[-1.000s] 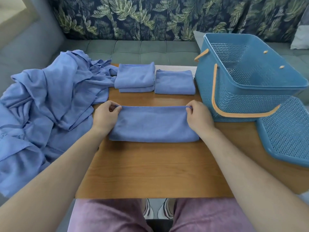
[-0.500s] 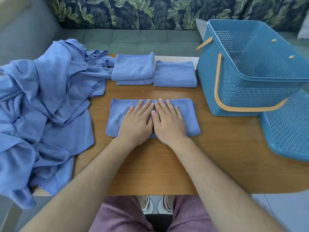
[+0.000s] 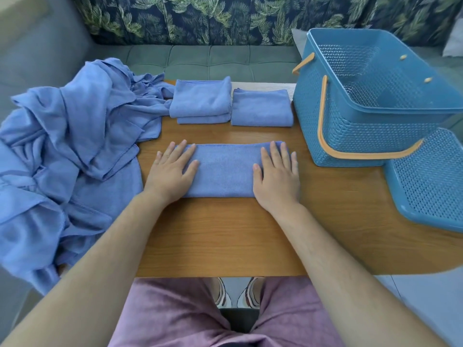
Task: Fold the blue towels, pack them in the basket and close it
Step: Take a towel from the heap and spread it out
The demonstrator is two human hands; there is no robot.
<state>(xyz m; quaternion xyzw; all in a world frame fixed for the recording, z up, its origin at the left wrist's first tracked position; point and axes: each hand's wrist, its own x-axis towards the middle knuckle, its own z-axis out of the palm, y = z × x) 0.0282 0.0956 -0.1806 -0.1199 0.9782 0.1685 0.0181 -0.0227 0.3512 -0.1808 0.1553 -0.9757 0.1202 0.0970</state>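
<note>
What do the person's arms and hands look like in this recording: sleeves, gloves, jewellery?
No sleeve is in view: both arms are bare right to the frame's edge. The left hand and the right hand wear no gloves, and no ring, watch or wristband shows on either.

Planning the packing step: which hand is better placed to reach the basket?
Right: the right hand presses the towel at its end beside the open basket; the left hand is at the far end.

Home living room, grey-green sofa [image 3: 213,61] (leaf-print cushions [image 3: 225,18] behind), wooden table [image 3: 225,234]
</note>
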